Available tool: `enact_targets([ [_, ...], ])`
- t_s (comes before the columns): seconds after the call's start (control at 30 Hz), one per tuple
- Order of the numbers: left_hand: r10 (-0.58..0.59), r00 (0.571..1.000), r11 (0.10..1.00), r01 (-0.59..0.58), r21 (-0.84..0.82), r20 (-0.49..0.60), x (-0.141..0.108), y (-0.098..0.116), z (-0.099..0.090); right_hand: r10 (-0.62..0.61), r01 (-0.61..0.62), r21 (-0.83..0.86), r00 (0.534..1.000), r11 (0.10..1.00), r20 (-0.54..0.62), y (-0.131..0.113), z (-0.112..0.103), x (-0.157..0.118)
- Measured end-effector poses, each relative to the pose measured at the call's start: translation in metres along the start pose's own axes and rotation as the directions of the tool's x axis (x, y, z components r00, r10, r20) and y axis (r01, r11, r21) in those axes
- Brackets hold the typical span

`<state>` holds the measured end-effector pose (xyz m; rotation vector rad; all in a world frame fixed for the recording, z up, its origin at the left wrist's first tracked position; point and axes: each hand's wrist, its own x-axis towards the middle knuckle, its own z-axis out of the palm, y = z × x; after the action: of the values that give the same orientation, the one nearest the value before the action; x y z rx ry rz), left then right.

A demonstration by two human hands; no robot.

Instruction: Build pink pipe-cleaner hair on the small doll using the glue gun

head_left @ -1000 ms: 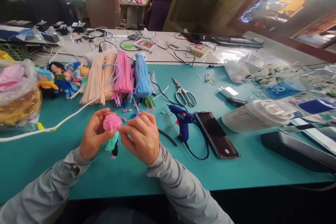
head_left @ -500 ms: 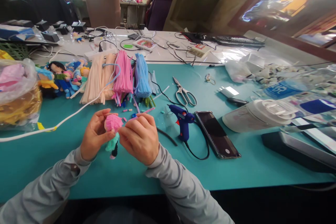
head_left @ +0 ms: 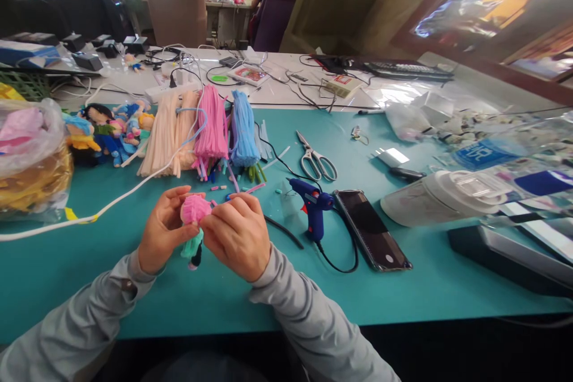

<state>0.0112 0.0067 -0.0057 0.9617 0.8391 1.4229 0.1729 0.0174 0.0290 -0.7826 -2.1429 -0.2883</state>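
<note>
A small pipe-cleaner doll point(head_left: 196, 210) with pink hair, a mint-green body and a black leg is held above the green mat. My left hand point(head_left: 163, 230) grips its head from the left, thumb in front and fingers behind. My right hand point(head_left: 237, 236) is closed, its thumb and forefinger pinching at the right side of the pink hair; the fingers hide the exact spot. Beyond my hands lie bundles of peach point(head_left: 168, 131), pink point(head_left: 211, 125) and blue point(head_left: 244, 131) pipe cleaners. Right of my right hand stands a blue glue gun point(head_left: 313, 209).
Scissors point(head_left: 316, 158), a phone point(head_left: 371, 230) and a white tumbler point(head_left: 441, 197) are to the right. Several finished dolls point(head_left: 107, 131) and a plastic bag point(head_left: 33, 161) sit at the left. A white cable point(head_left: 116, 196) crosses the mat point(head_left: 215, 304).
My right fingers have come in closer against the pink hair, and the doll's head has turned slightly. My left hand keeps its hold. The whole view has shifted very slightly.
</note>
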Motion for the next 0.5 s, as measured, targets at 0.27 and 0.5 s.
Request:
enact_targets([
  [0.27, -0.011, 1.000, 1.000, 0.011, -0.008, 0.009, 0.0007, -0.0001, -0.0016, 0.129, -0.121, 0.188, 0.991, 0.975, -0.034, 0.0032, -0.0053, -0.0006],
  [0.5, 0.002, 1.000, 1.000, -0.001, -0.006, 0.019, -0.0008, 0.0009, -0.0009, 0.075, -0.067, 0.141, 0.996, 0.988, -0.053, 0.0022, -0.0065, -0.0009],
])
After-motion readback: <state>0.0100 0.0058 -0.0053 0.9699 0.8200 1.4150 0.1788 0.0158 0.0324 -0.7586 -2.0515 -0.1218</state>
